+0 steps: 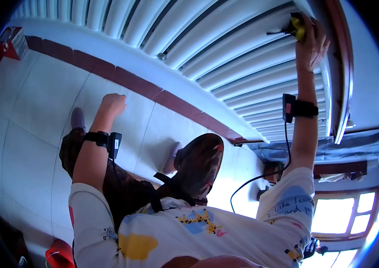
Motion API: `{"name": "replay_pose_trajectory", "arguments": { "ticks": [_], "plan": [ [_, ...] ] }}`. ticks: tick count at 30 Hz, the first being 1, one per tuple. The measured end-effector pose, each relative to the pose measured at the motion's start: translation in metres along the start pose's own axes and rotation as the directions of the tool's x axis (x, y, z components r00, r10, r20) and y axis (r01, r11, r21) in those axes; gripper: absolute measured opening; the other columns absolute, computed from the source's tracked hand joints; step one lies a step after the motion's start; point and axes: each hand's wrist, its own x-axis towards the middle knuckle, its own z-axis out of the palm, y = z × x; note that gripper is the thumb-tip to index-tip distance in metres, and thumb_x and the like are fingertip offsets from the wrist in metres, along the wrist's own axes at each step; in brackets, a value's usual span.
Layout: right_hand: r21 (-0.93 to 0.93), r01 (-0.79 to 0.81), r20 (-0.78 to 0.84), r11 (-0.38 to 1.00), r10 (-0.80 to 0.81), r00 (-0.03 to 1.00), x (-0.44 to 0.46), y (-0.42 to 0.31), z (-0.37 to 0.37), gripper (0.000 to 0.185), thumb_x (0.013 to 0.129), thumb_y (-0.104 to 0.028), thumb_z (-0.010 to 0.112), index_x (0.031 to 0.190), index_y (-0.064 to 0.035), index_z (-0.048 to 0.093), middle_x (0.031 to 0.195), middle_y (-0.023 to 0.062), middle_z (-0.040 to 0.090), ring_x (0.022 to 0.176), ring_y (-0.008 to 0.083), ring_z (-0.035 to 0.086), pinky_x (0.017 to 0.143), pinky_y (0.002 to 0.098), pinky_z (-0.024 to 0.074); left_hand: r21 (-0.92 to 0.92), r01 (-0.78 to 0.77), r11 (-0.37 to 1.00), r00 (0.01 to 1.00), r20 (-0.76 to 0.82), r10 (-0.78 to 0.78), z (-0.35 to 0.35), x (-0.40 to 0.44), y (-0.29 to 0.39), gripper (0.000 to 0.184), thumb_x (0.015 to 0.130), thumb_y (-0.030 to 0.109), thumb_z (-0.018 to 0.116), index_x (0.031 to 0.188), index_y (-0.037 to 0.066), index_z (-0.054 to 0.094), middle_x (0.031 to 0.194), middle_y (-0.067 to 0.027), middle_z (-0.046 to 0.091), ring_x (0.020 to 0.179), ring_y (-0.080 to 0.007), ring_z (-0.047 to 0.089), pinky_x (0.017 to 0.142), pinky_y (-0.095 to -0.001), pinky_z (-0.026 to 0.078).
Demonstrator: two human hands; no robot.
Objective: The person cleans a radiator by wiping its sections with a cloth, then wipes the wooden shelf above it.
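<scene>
Up at the top right, my right hand [313, 47] grips a small yellow-and-black tool [297, 27]; a thin dark part sticks out of it to the left. Its exact kind cannot be made out. The hand is raised against the upper end of the white radiator [225, 58], close to the brown-edged ledge. My left hand [115, 103] is closed in a fist over the tiled floor, apart from the radiator, and nothing shows in it. Black straps with small boxes sit on both forearms.
A dark red tile border [140, 85] runs along the floor below the radiator. A red-and-white box [13, 43] stands at the far left. A red object [60, 253] lies at the lower left. A cable [261, 177] hangs from the right forearm. Windows [334, 215] are at the right.
</scene>
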Motion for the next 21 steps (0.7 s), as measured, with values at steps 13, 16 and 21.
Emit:
{"name": "replay_pose_trajectory", "arguments": {
  "ticks": [13,16,21],
  "plan": [
    [0.611,0.156,0.317,0.776,-0.421,0.850,-0.197,-0.231,0.020,0.054,0.070,-0.010,0.063,0.120,-0.0273,0.055,0.135,-0.0091,0.039,0.111,0.0121,0.044,0.090,0.0341,0.0406,0.023,-0.030,0.999,0.999,-0.013,0.031,0.013,0.011,0.001,0.033,0.083,0.026,0.055,0.110,0.007,0.054,0.095,-0.0136,0.064,0.089,-0.0292,0.061,0.076,-0.0402,0.049],
    [0.770,0.197,0.209,0.607,-0.532,0.821,-0.207,-0.260,0.016,0.047,0.066,-0.012,0.059,0.113,-0.0188,0.058,0.131,-0.0072,0.043,0.112,0.0108,0.043,0.092,0.0276,0.0395,0.040,-0.043,0.998,0.999,0.021,0.042,0.014,0.013,0.001,0.038,0.082,0.027,0.055,0.115,0.007,0.051,0.094,-0.0150,0.064,0.088,-0.0307,0.061,0.075,-0.0414,0.048],
    [0.863,-0.189,0.385,0.468,-0.369,0.846,-0.211,-0.287,0.002,0.031,0.066,-0.008,0.061,0.096,-0.0160,0.066,0.118,-0.0041,0.055,0.101,0.0159,0.053,0.085,0.0317,0.0478,0.047,-0.020,0.999,1.000,-0.002,0.021,0.009,0.008,0.003,0.030,0.082,0.028,0.056,0.104,0.007,0.056,0.094,-0.0122,0.064,0.089,-0.0283,0.062,0.074,-0.0398,0.049]
  ]
}}
